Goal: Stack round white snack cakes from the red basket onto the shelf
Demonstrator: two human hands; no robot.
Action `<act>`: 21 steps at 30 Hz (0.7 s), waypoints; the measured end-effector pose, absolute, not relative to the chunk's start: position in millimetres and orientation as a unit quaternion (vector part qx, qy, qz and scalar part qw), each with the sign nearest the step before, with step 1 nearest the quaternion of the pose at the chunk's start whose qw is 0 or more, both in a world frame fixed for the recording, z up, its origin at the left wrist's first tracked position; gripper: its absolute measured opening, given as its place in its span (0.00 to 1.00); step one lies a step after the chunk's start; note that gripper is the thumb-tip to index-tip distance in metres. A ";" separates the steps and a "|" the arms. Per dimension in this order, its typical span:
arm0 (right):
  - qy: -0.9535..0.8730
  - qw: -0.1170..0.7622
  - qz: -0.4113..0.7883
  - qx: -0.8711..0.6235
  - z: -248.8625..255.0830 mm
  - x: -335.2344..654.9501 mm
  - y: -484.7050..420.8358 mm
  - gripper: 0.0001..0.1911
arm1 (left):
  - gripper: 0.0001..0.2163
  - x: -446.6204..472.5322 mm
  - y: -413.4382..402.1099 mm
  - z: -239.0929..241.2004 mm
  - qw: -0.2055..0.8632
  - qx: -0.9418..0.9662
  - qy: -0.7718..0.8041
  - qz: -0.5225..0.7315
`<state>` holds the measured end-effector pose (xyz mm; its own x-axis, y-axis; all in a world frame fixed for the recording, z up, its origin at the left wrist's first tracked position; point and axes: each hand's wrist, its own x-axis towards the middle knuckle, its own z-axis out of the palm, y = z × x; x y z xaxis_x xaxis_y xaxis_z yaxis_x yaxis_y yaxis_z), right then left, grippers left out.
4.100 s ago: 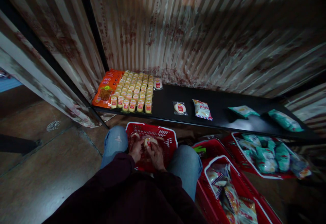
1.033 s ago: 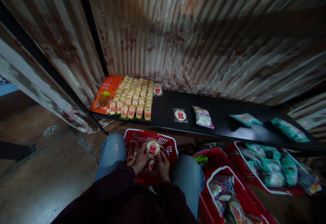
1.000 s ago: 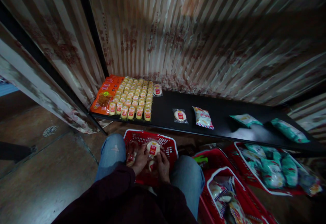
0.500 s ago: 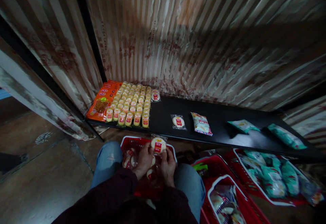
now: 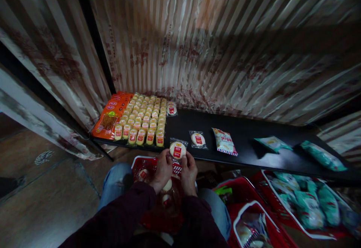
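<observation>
Between my left hand [image 5: 164, 168] and my right hand [image 5: 188, 172] is a round pale cake in a clear wrapper [image 5: 177, 150] with a red label. Fingers of both hands pinch its lower sides, and it is held at the front edge of the black shelf [image 5: 180, 127]. Below my hands, a red basket [image 5: 136, 165] between my knees contains several similar wrapped cakes. On the shelf, one such wrapped cake [image 5: 198, 139] lies to the right of my hands, and another wrapped cake [image 5: 171, 108] is at the back beside rows of small yellow packaged cakes [image 5: 141, 118].
An orange snack bag [image 5: 110, 116] lies at the shelf's left end. Farther right are a white-and-red bag [image 5: 225, 141] and teal bags [image 5: 272, 143]. More red baskets of packets [image 5: 310, 206] stand on the floor at right. A patterned curtain [image 5: 180, 44] hangs behind the shelf.
Both hands have moved forward and up with the wrapped cake, from over the basket to the shelf's front edge. The view has shifted slightly; the goods on the shelf look unchanged.
</observation>
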<state>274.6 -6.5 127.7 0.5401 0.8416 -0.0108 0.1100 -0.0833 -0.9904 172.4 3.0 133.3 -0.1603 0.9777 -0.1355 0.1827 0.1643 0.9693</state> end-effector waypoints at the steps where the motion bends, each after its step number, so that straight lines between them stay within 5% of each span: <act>1: -0.364 0.573 0.312 -0.664 125.9 276.3 -2.1 0.27 | 0.17 173.3 5.2 133.0 0.450 0.468 0.615 0.447; 21: -0.377 0.588 0.345 -0.627 119.2 284.5 56.2 0.28 | 0.23 194.1 44.8 156.8 0.359 0.501 0.652 0.441</act>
